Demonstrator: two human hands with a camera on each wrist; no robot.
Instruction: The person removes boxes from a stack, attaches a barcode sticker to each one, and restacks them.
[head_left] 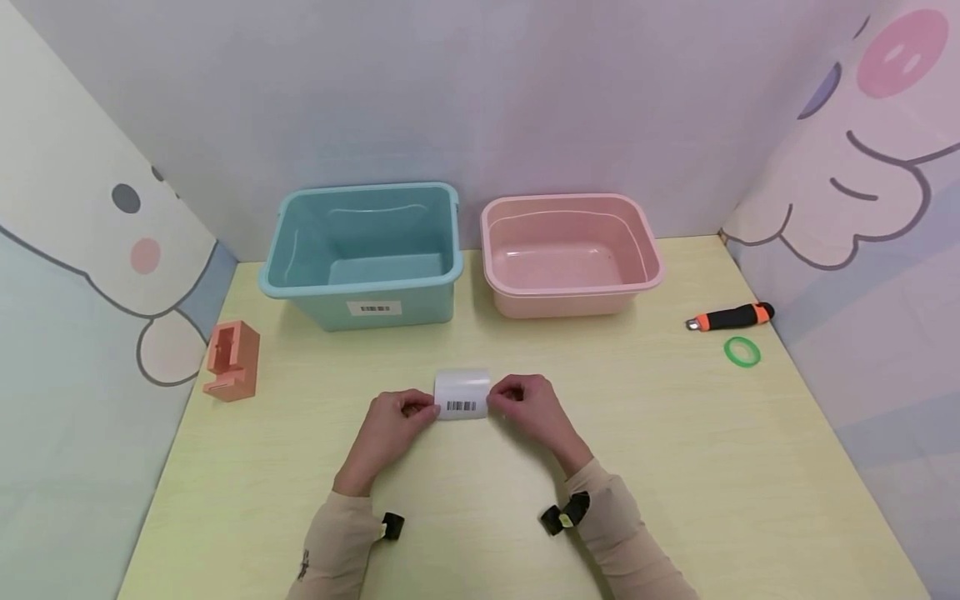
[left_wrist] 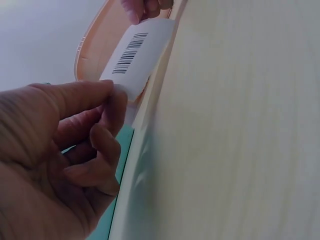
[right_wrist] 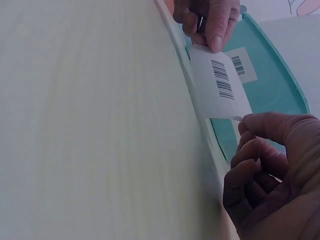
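Observation:
A white barcode label (head_left: 462,392) is stretched between the two hands above the table, its upper part curving back. My left hand (head_left: 392,423) pinches its left edge between thumb and forefinger. On the opposite edge my right hand (head_left: 535,410) pinches it the same way. The left wrist view shows the label (left_wrist: 135,55) with its printed bars, and the left hand (left_wrist: 65,145) gripping a corner. In the right wrist view the right hand (right_wrist: 280,175) holds the near corner of the label (right_wrist: 215,87).
Behind the hands stand a teal bin (head_left: 397,310) bearing a barcode label and a pink basin (head_left: 562,304). A tape dispenser (head_left: 242,362) is at the left. An orange-and-black utility knife (head_left: 731,317) and a green tape roll (head_left: 727,352) lie at the right.

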